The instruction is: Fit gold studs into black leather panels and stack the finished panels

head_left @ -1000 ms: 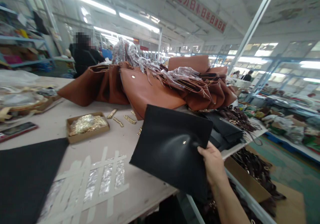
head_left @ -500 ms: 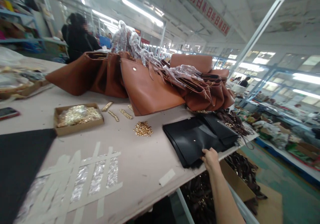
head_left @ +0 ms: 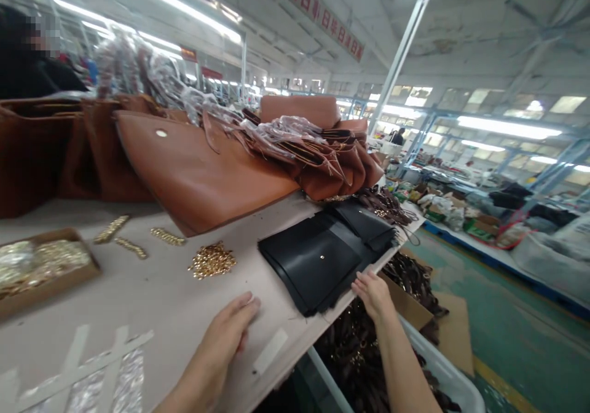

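Squaring the black leather stack [head_left: 306, 256] along the right edge of the bench [head_left: 170, 302] calls for light, even pressure from your right hand [head_left: 377, 296], fingers bunched at its near side, any pinch indiscernible, with your left hand [head_left: 222, 339] loosely spread.

Strip lights [head_left: 509, 128] hang over a green floor [head_left: 516, 284]; distant windows [head_left: 479, 96] look blurred, perhaps frosted.
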Available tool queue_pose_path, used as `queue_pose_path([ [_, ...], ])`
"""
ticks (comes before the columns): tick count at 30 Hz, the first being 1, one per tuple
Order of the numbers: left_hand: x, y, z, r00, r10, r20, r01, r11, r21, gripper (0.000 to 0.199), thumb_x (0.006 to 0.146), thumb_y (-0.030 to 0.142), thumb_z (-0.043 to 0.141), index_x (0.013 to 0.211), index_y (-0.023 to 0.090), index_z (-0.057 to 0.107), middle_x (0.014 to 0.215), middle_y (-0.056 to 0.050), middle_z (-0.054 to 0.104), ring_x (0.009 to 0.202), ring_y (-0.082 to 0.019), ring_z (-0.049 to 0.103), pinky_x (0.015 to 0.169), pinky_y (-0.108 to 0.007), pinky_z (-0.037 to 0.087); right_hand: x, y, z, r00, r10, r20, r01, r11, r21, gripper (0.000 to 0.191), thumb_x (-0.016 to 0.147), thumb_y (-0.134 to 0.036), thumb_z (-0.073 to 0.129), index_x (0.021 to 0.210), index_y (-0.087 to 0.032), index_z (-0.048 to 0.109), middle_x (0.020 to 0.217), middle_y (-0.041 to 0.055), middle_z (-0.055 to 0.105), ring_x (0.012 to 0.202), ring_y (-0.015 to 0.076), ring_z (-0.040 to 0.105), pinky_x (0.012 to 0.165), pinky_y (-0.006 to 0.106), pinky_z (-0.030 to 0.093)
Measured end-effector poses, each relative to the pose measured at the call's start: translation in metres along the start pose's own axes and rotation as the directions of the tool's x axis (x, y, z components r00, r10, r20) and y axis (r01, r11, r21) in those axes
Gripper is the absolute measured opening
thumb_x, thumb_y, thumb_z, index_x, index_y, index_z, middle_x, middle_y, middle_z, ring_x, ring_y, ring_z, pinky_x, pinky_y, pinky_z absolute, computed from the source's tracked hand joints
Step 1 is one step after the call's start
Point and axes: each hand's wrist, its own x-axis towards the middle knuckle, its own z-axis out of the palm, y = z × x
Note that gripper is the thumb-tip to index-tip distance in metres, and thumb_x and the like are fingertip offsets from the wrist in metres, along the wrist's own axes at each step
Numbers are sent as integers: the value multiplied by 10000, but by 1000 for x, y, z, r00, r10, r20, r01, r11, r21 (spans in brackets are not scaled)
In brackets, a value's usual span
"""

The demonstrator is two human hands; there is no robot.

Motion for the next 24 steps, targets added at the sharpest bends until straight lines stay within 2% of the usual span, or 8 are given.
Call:
queue_pose_path([
  [4,39,13,45,1000,-10,13,10,1000,-11,630,603,574,739,1022,122,610,455,95,385,417,-102,323,421,-209,167,-5,4,-6,998,39,58,-45,993,105,559,583,-233,790,1055,-178,495,859,32,662,865,210,696,789,339,609],
  [9,68,13,65,999,-33,30,33,999,5,563,523,646,729,769,172,552,498,84,408,397,-67,284,411,-210,129,-9,6,-9,994,65,89,-78,985,151,554,541,-282,796,981,-189,473,875,62,673,902,247,702,848,395,603],
  [11,75,15,69,999,-31,16,30,999,33,569,538,662,727,758,179,522,530,80,429,397,-56,276,406,-210,137,-8,8,-7,996,51,78,-61,988,139,586,534,-290,804,1010,-183,479,839,46,669,869,236,701,842,386,602],
  [14,82,16,73,1000,-30,9,28,994,103,449,702,590,685,755,187,493,546,89,415,400,-54,292,403,-206,177,-2,12,-3,998,13,59,-18,996,84,626,542,-311,800,1074,-162,506,825,46,670,872,236,694,799,357,605],
  [17,86,13,77,1000,-16,-6,17,978,210,305,871,461,598,777,187,504,521,105,360,395,-67,319,400,-205,222,8,14,-2,998,-32,48,33,999,-24,642,540,-298,803,1118,-141,570,955,106,690,987,272,674,699,305,598],
  [19,88,10,80,1000,12,-19,-5,957,290,278,918,439,564,845,171,547,547,91,413,410,-78,369,414,-213,293,19,13,-3,997,-66,37,70,992,-102,653,540,-286,804,1145,-142,604,1078,140,681,1060,290,650,654,275,584],
  [22,94,10,85,996,83,-34,-62,912,406,302,931,443,566,1007,152,594,788,-2,614,583,-120,553,556,-271,471,39,6,-5,991,-130,9,130,971,-199,668,591,-320,779,1213,-148,604,1168,156,661,1061,286,649,645,275,579],
  [24,99,12,88,988,150,-34,-114,867,485,316,919,437,590,1054,151,607,976,-61,655,778,-172,628,709,-341,524,50,-1,-4,982,-189,10,185,948,-257,599,633,-347,749,1184,-145,630,1096,146,688,987,284,669,645,305,579],
])
